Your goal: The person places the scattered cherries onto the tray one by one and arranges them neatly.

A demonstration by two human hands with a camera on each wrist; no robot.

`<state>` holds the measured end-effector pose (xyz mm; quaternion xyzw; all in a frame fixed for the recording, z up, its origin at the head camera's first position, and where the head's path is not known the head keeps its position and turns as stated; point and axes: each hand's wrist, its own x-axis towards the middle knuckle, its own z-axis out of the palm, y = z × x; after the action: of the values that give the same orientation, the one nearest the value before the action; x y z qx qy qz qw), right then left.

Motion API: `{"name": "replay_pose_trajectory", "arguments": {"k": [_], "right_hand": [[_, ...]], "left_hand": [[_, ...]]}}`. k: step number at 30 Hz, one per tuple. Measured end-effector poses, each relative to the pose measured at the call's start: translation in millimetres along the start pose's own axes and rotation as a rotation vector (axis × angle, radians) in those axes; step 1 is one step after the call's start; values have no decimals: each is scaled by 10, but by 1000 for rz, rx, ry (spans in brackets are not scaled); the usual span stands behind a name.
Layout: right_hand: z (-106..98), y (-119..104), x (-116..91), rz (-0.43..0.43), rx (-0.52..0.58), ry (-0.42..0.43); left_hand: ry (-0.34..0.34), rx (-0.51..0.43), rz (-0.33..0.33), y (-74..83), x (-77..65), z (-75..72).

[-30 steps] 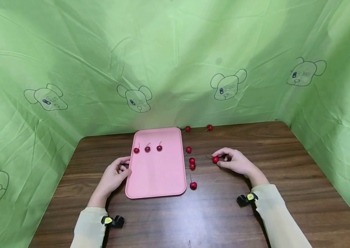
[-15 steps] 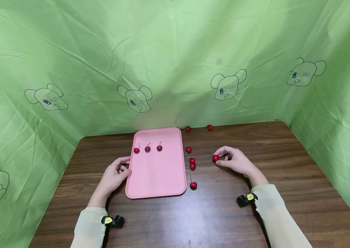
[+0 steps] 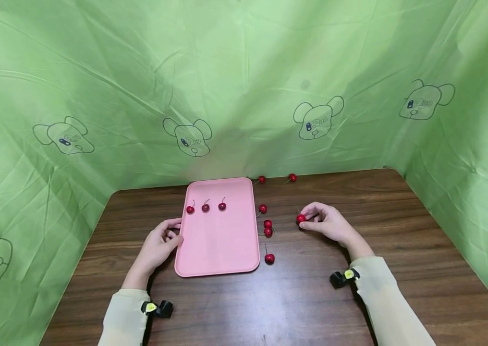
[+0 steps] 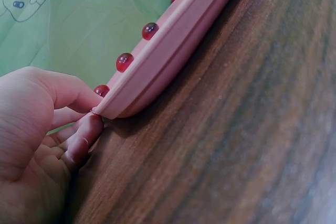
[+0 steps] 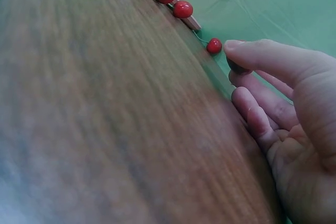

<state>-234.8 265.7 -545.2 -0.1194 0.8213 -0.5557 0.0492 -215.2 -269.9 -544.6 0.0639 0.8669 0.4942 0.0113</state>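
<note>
At its left rim the pink tray [image 3: 220, 245] is held by my left hand [image 3: 160, 243], thumb on top and fingers curled at the edge, as the left wrist view shows. Three dark red cherries [image 3: 205, 208] with stems lie in a row across the tray's far part. Right of the tray, my right hand [image 3: 328, 223] pinches a red cherry [image 3: 300, 218] between thumb and fingertips, low over the table. Its stem points up and away. In the right wrist view the thumb covers much of this cherry [image 5: 237, 67].
Several loose cherries [image 3: 267, 232] lie along the tray's right side on the brown wooden table [image 3: 235, 312]. Two more, one a far cherry [image 3: 292, 178], sit near the table's back edge. A green cloth [image 3: 244, 96] with printed bear outlines hangs behind and at both sides.
My right hand has shifted slightly away from me with the cherry, whose stem has swung from pointing left to pointing up. The left hand and tray have stayed in place.
</note>
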Motion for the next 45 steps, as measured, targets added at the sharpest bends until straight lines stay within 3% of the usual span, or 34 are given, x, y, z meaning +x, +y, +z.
{"name": "replay_pose_trajectory", "arguments": {"k": [10, 25, 45], "right_hand": [[-5, 2, 4, -17, 4, 28], [1, -14, -8, -28, 61, 7], [119, -387, 28, -35, -28, 170]], "left_hand": [[4, 4, -3, -8, 19, 1], [6, -15, 42, -60, 29, 11], [11, -9, 26, -27, 15, 7]]}}
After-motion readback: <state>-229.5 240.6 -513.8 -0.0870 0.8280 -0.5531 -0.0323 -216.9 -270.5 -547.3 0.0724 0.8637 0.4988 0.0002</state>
